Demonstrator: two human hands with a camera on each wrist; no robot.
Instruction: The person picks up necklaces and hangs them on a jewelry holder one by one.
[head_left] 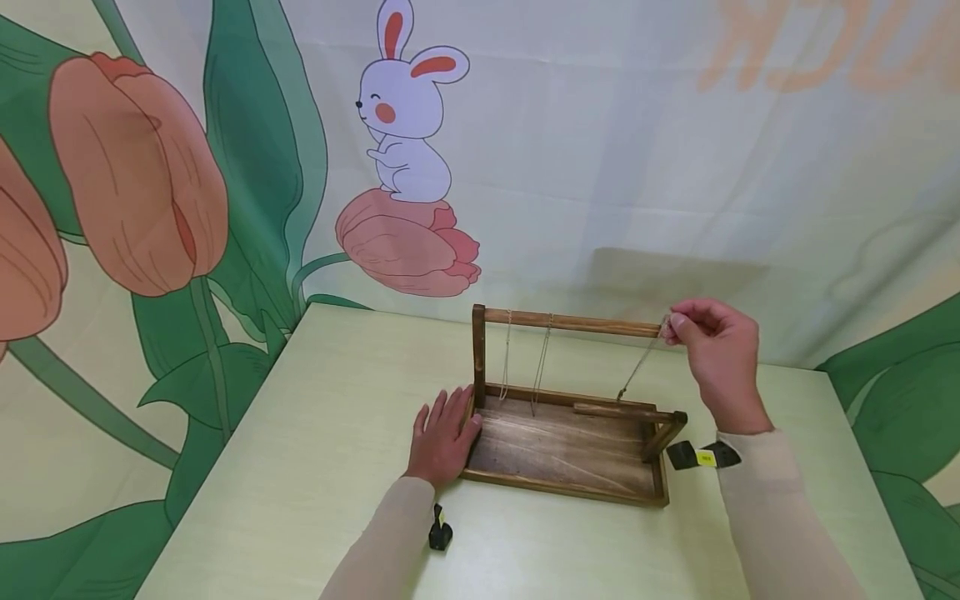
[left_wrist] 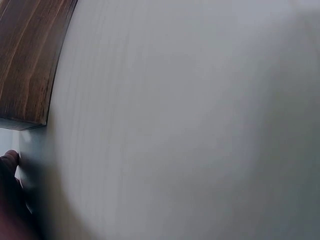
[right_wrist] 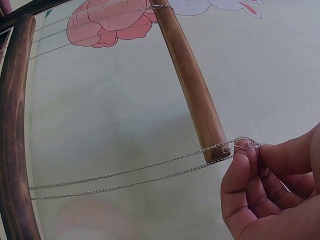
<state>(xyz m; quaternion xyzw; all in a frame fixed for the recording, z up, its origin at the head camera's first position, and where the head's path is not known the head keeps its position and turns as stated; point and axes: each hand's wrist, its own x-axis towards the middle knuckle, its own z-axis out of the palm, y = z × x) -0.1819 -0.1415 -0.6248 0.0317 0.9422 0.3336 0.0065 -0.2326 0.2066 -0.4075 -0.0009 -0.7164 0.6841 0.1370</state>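
Note:
A brown wooden jewelry stand [head_left: 555, 450] has a low tray and a raised top bar [head_left: 585, 322]. At the bar's free right end, my right hand [head_left: 720, 354] pinches a thin necklace [right_wrist: 125, 172] between thumb and fingers. In the right wrist view the necklace's two strands pass by the bar's tip. My left hand [head_left: 442, 442] rests at the tray's left side, fingers extended and thumb near its edge. The left wrist view catches only a corner of dark wood [left_wrist: 32, 60] and a bit of the hand. Two other necklaces, one left [head_left: 507, 358] and one right [head_left: 542, 362], hang from the bar.
A shorter, lower wooden arm [head_left: 667, 433] stands at the tray's right end. The stand sits on a pale table [head_left: 300, 467]. Behind it hangs a cloth backdrop [head_left: 540, 167] printed with tulips and a rabbit.

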